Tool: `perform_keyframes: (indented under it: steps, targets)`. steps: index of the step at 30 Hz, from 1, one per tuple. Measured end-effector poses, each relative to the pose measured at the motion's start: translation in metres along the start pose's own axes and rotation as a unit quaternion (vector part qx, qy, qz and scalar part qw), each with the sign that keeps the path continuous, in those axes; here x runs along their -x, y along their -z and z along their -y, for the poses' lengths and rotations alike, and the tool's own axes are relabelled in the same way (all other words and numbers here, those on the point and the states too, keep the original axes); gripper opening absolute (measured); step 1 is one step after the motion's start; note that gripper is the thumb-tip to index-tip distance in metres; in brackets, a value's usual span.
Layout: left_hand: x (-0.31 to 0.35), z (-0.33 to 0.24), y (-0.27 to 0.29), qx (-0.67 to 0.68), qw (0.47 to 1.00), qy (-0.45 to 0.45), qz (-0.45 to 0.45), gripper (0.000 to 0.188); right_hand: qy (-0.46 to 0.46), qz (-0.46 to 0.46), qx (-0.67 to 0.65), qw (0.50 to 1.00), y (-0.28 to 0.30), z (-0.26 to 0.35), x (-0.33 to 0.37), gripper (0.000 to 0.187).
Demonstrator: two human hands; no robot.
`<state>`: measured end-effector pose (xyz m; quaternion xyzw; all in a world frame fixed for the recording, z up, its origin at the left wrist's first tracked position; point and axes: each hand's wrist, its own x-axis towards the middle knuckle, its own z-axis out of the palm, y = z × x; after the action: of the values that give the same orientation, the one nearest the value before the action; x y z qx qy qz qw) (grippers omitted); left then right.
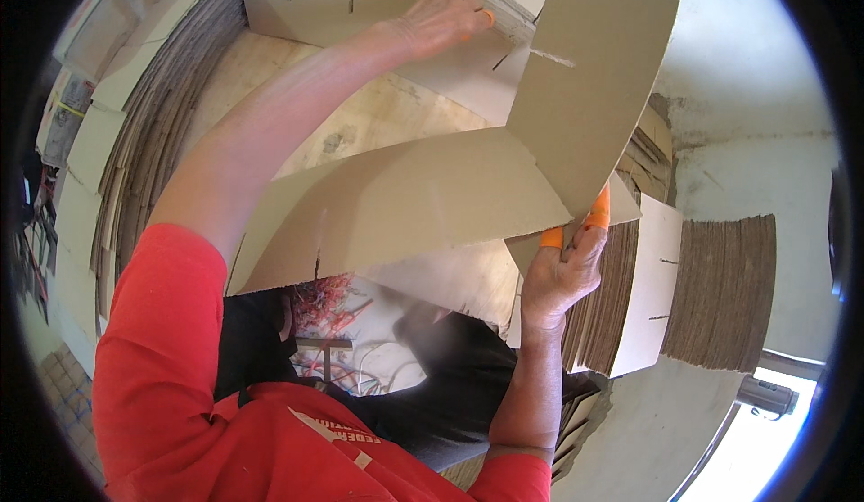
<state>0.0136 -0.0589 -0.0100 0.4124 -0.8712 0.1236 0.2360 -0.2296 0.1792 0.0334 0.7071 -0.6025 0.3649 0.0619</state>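
My right hand (pixel 567 272), with orange covers on thumb and finger, grips cardboard divider pieces at their lower right corner. One tall cardboard panel (pixel 594 79) stands up from the grip and leans right. A long cardboard strip (pixel 414 191) with slits on its lower edge runs left from it, crossing it near my fingers. My left hand (pixel 450 20) reaches far forward over the cardboard at the back. Its fingers are curled, with orange at the tips; whatever lies under them is hidden.
Stacked cardboard sheets (pixel 162 133) stand along the left. More stacks (pixel 724 290) and a slitted white-faced bundle (pixel 650 286) line the right, beside a pale wall (pixel 756 178). A wooden board (pixel 270 88) lies between. Red strands (pixel 324 308) are below, near my legs.
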Motion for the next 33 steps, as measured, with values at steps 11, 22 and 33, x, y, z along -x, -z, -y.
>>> perform_keyframes:
  steps: [11, 22, 33]
  targets:
    - [-0.028, -0.015, -0.011, -0.009, 0.992, -0.104, -0.071, 0.009, 0.015, -0.024, 0.007, 1.0, 0.006, -0.001, -0.002, 0.06]
    - [-0.025, -0.038, 0.004, 0.049, 0.996, 0.031, 0.066, 0.018, 0.016, -0.024, 0.014, 0.999, 0.004, -0.009, -0.001, 0.06]
    - [-0.026, -0.053, 0.019, 0.063, 0.992, -0.095, -0.061, 0.023, 0.042, 0.013, 0.022, 0.999, 0.006, -0.015, 0.0, 0.06]
